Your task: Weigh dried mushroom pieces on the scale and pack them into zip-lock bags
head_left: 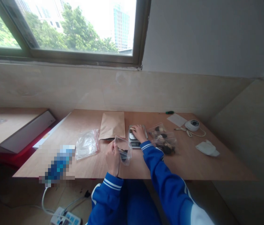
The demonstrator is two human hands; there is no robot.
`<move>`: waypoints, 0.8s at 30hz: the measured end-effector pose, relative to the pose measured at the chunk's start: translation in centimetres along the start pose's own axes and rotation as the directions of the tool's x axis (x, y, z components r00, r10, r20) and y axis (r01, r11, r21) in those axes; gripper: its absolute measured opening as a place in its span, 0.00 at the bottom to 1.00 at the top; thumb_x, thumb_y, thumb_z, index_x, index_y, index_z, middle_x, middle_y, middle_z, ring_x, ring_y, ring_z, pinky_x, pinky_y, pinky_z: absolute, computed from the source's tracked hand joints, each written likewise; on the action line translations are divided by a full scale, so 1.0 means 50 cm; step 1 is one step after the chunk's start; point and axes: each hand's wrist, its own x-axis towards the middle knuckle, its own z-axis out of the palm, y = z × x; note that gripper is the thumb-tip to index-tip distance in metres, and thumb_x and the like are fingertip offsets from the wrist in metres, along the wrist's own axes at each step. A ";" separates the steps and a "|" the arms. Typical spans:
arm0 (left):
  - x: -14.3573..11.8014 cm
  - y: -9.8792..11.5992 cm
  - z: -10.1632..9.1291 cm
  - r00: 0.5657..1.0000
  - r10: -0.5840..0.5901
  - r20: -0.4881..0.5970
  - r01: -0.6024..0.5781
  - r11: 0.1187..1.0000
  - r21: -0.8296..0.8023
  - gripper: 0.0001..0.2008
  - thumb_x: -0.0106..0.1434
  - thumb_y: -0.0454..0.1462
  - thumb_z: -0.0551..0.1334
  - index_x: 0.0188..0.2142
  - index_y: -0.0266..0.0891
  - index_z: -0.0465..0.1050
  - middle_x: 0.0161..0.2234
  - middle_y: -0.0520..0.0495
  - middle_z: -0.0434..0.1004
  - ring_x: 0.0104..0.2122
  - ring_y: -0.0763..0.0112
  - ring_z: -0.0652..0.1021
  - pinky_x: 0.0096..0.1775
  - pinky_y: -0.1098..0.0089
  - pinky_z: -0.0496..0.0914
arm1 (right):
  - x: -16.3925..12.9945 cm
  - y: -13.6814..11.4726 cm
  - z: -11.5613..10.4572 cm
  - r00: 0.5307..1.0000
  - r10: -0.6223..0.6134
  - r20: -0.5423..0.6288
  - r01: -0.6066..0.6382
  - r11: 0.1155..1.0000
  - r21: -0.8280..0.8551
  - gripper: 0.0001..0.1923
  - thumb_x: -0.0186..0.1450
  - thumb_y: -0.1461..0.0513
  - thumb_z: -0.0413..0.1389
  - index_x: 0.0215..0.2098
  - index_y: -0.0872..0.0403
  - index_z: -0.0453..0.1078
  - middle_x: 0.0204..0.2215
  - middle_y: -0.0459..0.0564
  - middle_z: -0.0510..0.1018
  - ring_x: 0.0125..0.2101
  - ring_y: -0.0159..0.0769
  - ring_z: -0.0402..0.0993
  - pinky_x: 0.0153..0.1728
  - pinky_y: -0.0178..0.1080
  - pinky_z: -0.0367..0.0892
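Observation:
My left hand [113, 156] pinches the edge of a clear plastic bag [127, 145] with a few dark pieces at its bottom. My right hand [139, 132] reaches over a small digital scale [135, 142], fingers bent together at its metal plate. Something small and pale seems to be under those fingertips, too small to name. Behind the held bag lies a brown paper pouch [112, 125]. Flat clear bags [86, 145] rest to its left. Right of the scale are several clear bags of dark and pale pieces [167, 145].
A white dome camera [192, 125] with a cable, a crumpled white tissue [208, 148], a white paper [177, 120] and a green-handled screwdriver [169, 112] lie on the right. A blurred-out device [59, 164] overlaps the left front edge, its cable running to a power strip [66, 217].

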 end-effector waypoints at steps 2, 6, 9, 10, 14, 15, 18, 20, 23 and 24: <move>0.000 -0.004 0.002 1.000 -0.010 0.002 0.010 1.000 0.007 0.19 0.66 0.45 0.47 0.45 0.40 0.72 0.39 0.44 0.78 0.43 0.61 0.76 0.45 0.63 0.68 | -0.015 -0.016 -0.019 1.000 -0.003 -0.020 0.006 0.988 0.153 0.11 0.62 0.64 0.52 0.41 0.55 0.73 0.41 0.54 0.77 0.45 0.41 0.69 0.47 0.43 0.61; 0.001 -0.005 0.008 1.000 -0.026 0.001 0.026 0.999 0.024 0.20 0.66 0.45 0.47 0.46 0.40 0.72 0.44 0.42 0.76 0.47 0.60 0.74 0.48 0.61 0.67 | -0.067 -0.067 -0.075 0.985 -0.144 0.100 0.073 0.854 0.516 0.14 0.65 0.57 0.50 0.46 0.52 0.71 0.43 0.51 0.76 0.41 0.36 0.72 0.41 0.38 0.67; 0.000 -0.006 0.013 1.000 -0.020 -0.009 0.020 1.000 0.020 0.20 0.66 0.43 0.46 0.47 0.40 0.71 0.49 0.41 0.73 0.52 0.59 0.71 0.52 0.59 0.64 | -0.119 -0.093 -0.105 0.958 -0.225 0.178 0.105 0.853 0.511 0.17 0.64 0.54 0.52 0.49 0.49 0.69 0.46 0.50 0.74 0.46 0.37 0.70 0.44 0.40 0.67; -0.001 -0.009 0.014 1.000 -0.012 -0.021 0.012 1.000 0.017 0.19 0.66 0.43 0.47 0.47 0.40 0.72 0.52 0.41 0.72 0.55 0.58 0.68 0.54 0.58 0.62 | -0.137 -0.096 -0.107 0.966 -0.204 0.158 0.100 0.859 0.502 0.18 0.64 0.54 0.52 0.50 0.49 0.68 0.48 0.51 0.72 0.47 0.37 0.68 0.45 0.40 0.67; -0.006 -0.021 0.018 0.999 0.003 -0.050 -0.003 1.000 -0.006 0.19 0.66 0.43 0.47 0.44 0.40 0.73 0.57 0.41 0.66 0.62 0.58 0.58 0.59 0.56 0.55 | -0.209 -0.086 -0.062 0.997 0.011 0.077 -0.051 0.839 0.542 0.28 0.59 0.51 0.57 0.56 0.50 0.61 0.53 0.55 0.67 0.48 0.39 0.68 0.46 0.42 0.67; -0.008 -0.023 0.018 0.998 -0.001 -0.055 0.000 1.000 -0.018 0.19 0.66 0.43 0.47 0.45 0.39 0.72 0.57 0.41 0.66 0.62 0.58 0.58 0.60 0.56 0.54 | -0.225 -0.082 -0.044 0.995 0.054 0.087 -0.093 0.820 0.565 0.33 0.56 0.51 0.60 0.57 0.50 0.59 0.53 0.55 0.67 0.47 0.40 0.69 0.45 0.43 0.68; -0.015 -0.021 0.014 0.996 -0.019 -0.091 0.013 0.997 -0.073 0.21 0.67 0.43 0.45 0.50 0.39 0.68 0.58 0.40 0.64 0.62 0.60 0.57 0.60 0.56 0.53 | -0.258 -0.078 0.001 0.985 0.119 0.127 -0.172 0.759 0.627 0.31 0.55 0.52 0.61 0.54 0.52 0.63 0.48 0.54 0.73 0.43 0.40 0.72 0.43 0.43 0.70; -0.020 -0.018 0.008 0.995 -0.023 -0.100 0.012 0.994 -0.109 0.21 0.67 0.43 0.44 0.52 0.39 0.67 0.58 0.40 0.65 0.62 0.62 0.57 0.61 0.58 0.52 | -0.267 -0.079 0.014 0.982 0.138 0.126 -0.187 0.711 0.678 0.22 0.59 0.52 0.57 0.48 0.53 0.68 0.43 0.54 0.77 0.41 0.40 0.74 0.42 0.43 0.70; -0.024 -0.024 0.002 0.998 -0.010 -0.068 -0.001 0.986 -0.167 0.21 0.67 0.45 0.44 0.50 0.38 0.67 0.54 0.40 0.68 0.60 0.62 0.62 0.59 0.60 0.57 | -0.267 -0.079 0.014 0.982 0.167 0.082 -0.170 0.626 0.761 0.18 0.61 0.51 0.54 0.42 0.54 0.72 0.39 0.53 0.79 0.40 0.41 0.76 0.44 0.43 0.69; -0.023 -0.029 0.001 0.998 -0.015 -0.055 0.003 0.980 -0.200 0.21 0.67 0.46 0.44 0.48 0.38 0.67 0.53 0.39 0.69 0.58 0.62 0.65 0.56 0.61 0.61 | -0.266 -0.077 0.013 0.981 0.184 0.058 -0.160 0.604 0.781 0.17 0.61 0.51 0.54 0.41 0.54 0.72 0.38 0.53 0.80 0.40 0.41 0.76 0.44 0.43 0.69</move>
